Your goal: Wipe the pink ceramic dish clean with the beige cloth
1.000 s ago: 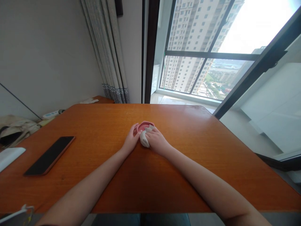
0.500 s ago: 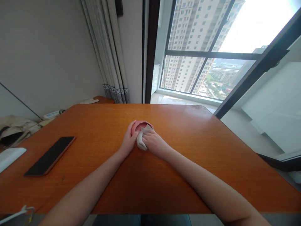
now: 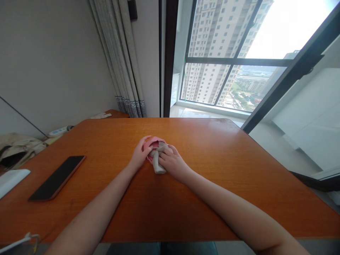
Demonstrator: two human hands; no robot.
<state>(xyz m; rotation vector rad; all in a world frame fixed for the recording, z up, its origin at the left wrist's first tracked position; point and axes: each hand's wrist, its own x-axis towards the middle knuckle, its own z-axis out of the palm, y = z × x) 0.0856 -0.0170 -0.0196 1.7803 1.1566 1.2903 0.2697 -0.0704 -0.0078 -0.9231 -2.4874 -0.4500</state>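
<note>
At the middle of the table [image 3: 202, 198] lies a small pink, rounded, hollow thing [image 3: 151, 141] with a dark gap at its opening; its exact kind is unclear. My left hand [image 3: 138, 153] grips its left side, thumb at the front rim and fingers behind. A light grey cloth [image 3: 158, 165] is bunched at the opening, with one folded end hanging down in front onto the tabletop. My right hand [image 3: 172, 161] presses the cloth against the right side of the pink thing, fingers curled on it. The fingers and cloth hide part of the pink thing.
To the left lies a dark phone-like slab [image 3: 57, 178] with a reddish edge. A white object [image 3: 12, 180] sits at the left table edge, near a beige cloth bag [image 3: 20, 148]. A power strip [image 3: 58, 131] rests behind. A curtain [image 3: 119, 63] and a large window stand beyond the table.
Both hands and the pink thing have shifted slightly left. The cloth is more spread over the opening, and its folded end hangs lower and straighter.
</note>
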